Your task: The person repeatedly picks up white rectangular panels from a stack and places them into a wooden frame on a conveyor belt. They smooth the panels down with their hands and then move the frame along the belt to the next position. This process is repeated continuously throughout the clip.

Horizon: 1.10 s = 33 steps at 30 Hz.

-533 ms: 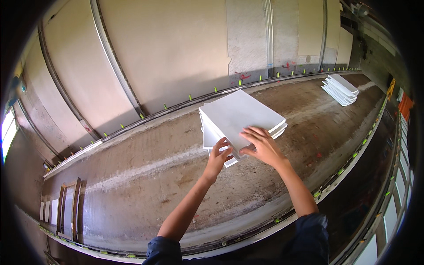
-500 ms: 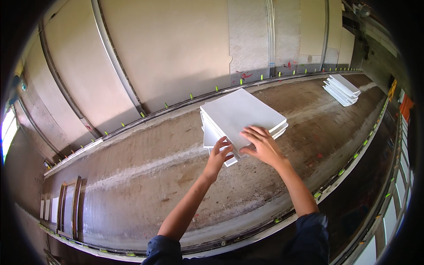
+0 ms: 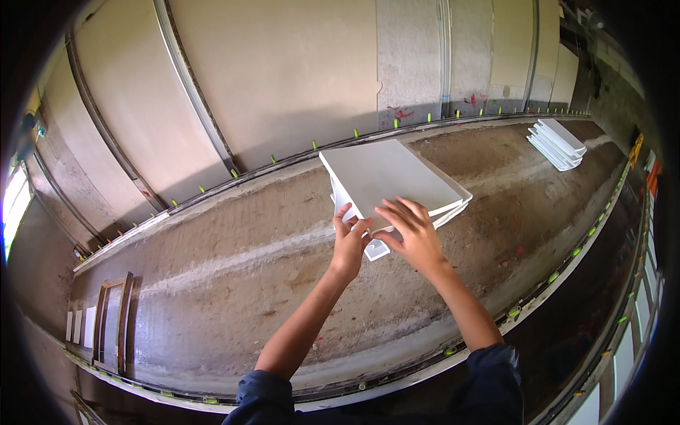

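Observation:
A stack of thin white panels (image 3: 393,170) lies slightly fanned in the middle of the long brown bed. At its near corner, my left hand (image 3: 349,244) has its curled fingers and thumb closed on the edge of the top panel. Beside it, my right hand (image 3: 409,232) spreads its fingers over that panel's upper face, with the thumb against the near edge. Along the left side, the top panel is tilted up off those beneath. Corners of lower panels stick out between and below my hands.
A second stack of white panels (image 3: 557,144) sits at the far right of the stained bed (image 3: 234,283). Wooden frame pieces (image 3: 113,322) stand at the left end. Small yellow-green pegs line both rails. Tall beige boards (image 3: 276,71) lean behind.
The top panel's left side has risen and its near corner has shifted back a little. My left hand has closed in on its edge. The view has swung slightly.

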Available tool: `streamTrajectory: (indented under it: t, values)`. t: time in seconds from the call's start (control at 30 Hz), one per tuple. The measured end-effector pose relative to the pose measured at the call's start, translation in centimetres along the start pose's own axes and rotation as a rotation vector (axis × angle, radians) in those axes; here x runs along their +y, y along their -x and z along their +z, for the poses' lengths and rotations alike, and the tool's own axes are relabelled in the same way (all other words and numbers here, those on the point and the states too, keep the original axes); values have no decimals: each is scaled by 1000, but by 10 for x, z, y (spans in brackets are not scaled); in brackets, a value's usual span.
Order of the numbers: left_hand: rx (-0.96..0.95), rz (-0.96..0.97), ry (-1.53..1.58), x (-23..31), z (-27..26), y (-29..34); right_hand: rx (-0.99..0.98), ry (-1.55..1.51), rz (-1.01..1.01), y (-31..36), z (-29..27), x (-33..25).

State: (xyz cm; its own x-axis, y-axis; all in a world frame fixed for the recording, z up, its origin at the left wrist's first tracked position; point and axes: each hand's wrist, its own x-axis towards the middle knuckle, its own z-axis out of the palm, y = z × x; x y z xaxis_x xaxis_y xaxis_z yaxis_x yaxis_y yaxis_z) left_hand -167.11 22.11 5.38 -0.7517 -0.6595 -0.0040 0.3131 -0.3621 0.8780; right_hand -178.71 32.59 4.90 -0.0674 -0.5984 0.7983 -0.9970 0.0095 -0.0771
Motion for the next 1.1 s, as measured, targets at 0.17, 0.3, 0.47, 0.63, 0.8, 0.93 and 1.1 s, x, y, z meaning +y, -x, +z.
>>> streamTrajectory:
  t: [0.17, 0.3, 0.47, 0.63, 0.8, 0.93, 1.1]
  values:
    - [-71, 70, -52, 40, -31, 51, -50, 84, -90, 7, -12, -25]
    - [-90, 136, -169, 83, -93, 113, 3, 99, -4, 12, -24, -51]
    - [4, 238, -89, 123, -176, 175, -162, -881, 621, 7, 1, -128]
    - [-31, 239, -192, 173, -299, 234, -309, -1453, 846, -31, 52, -253]
    - [-112, 228, -446, 225, -432, 285, -453, -1559, 915, -49, 105, -380]
    - [-95, 240, -562, 255, -516, 319, -484, -1586, 950, -48, 149, -462]
    - [73, 337, -536, 267, -574, 350, -476, -1627, 1074, -55, 181, -547]
